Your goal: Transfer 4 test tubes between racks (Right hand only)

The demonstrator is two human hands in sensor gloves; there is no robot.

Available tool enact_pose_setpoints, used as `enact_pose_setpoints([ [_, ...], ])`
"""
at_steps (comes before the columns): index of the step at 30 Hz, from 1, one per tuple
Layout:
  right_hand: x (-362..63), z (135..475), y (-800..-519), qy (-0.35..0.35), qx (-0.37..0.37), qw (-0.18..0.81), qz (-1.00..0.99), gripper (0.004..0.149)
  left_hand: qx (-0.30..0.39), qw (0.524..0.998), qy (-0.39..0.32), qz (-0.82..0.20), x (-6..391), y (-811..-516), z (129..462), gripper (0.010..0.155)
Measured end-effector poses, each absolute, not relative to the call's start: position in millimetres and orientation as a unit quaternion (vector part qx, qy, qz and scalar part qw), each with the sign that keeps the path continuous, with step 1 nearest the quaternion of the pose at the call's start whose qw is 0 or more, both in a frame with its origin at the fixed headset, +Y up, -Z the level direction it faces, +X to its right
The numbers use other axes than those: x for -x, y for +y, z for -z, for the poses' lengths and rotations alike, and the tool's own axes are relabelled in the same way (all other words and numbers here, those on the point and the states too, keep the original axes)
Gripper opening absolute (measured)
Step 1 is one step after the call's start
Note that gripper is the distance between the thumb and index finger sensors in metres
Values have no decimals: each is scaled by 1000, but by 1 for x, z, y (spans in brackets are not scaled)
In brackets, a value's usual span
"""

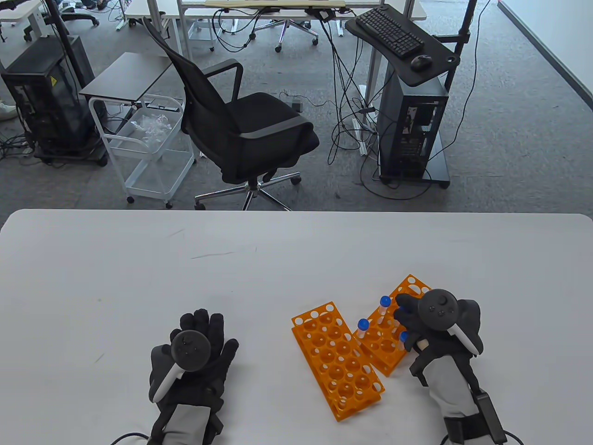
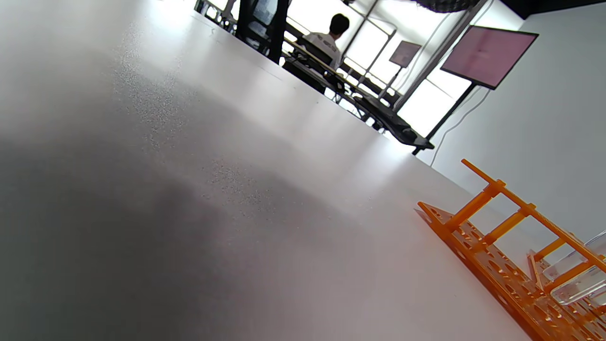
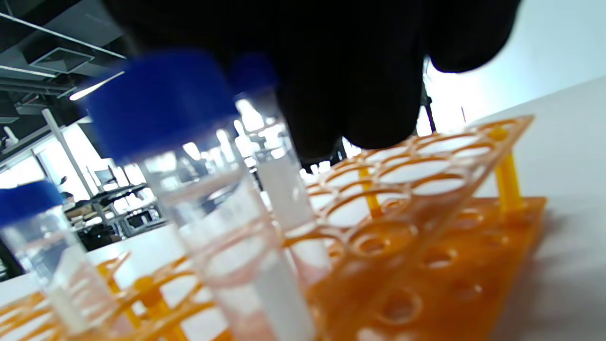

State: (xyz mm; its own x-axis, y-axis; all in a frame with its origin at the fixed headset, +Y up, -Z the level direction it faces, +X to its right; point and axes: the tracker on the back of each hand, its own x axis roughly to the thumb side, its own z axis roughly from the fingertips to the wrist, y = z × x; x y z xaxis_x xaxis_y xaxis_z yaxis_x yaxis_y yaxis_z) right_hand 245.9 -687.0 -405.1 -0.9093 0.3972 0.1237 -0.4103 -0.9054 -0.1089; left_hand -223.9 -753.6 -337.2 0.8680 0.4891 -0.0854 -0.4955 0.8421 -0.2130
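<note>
Over the right rack (image 1: 394, 324), the right hand (image 1: 431, 324) pinches a tube cap (image 3: 251, 71), apparently starting transfer; left hand (image 1: 197, 352) rests spread; next, lift straight.

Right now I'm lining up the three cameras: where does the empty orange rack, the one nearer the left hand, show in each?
Table view: empty rack lies low, right of centre, beside the rack holding tubes.
Left wrist view: bottom-right corner, seen side-on.
Right wrist view: I cannot tell; only the tube-holding rack is clear.
Shared landmark: the white table.
</note>
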Motion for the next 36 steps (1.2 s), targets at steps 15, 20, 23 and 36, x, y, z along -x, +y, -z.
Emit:
enact_pose_setpoints([
  [15, -242, 382, -642, -169, -80, 216, -958, 50, 116, 957, 17, -265, 224, -754, 336, 68],
  [20, -234, 374, -632, -200, -101, 222, -949, 50, 120, 957, 16, -265, 224, -754, 336, 68],
  [23, -227, 369, -627, -219, -116, 226, -942, 50, 119, 957, 15, -266, 224, -753, 336, 68],
  [36, -195, 353, -618, -239, -183, 237, -924, 49, 123, 956, 14, -267, 224, -754, 335, 68],
])
